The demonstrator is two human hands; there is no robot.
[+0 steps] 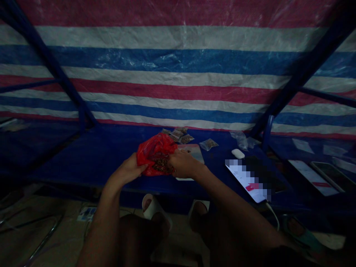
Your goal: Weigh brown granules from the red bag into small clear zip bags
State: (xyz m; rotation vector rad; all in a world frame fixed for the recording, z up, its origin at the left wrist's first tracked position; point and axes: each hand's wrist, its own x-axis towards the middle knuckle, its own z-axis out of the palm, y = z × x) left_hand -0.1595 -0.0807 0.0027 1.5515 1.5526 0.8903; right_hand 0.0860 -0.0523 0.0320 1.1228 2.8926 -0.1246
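Observation:
A crumpled red plastic bag (pixel 147 148) sits at the front of the blue tabletop with its mouth toward me. Inside its opening lie small brown, dried-looking pieces (pixel 161 165). My left hand (pixel 130 168) is closed on the bag's left side, thumb toward the front. My right hand (pixel 182 163) is at the right of the opening, against the contents. Its fingertips are hidden, so I cannot tell whether they grip anything. Partly under my right hand lies a pale flat board or tray (pixel 198 152). Behind it are several small clear packets (pixel 186 139) with brown contents.
Another filled packet (pixel 209 144) lies apart to the right. Farther right are clear plastic bags (pixel 240 140), a white earbud case (pixel 238 153), a lit phone (pixel 246 181) on a cable, and more phones (pixel 314 178). Blue metal posts (pixel 59 78) and a striped sheet (pixel 178 89) stand behind.

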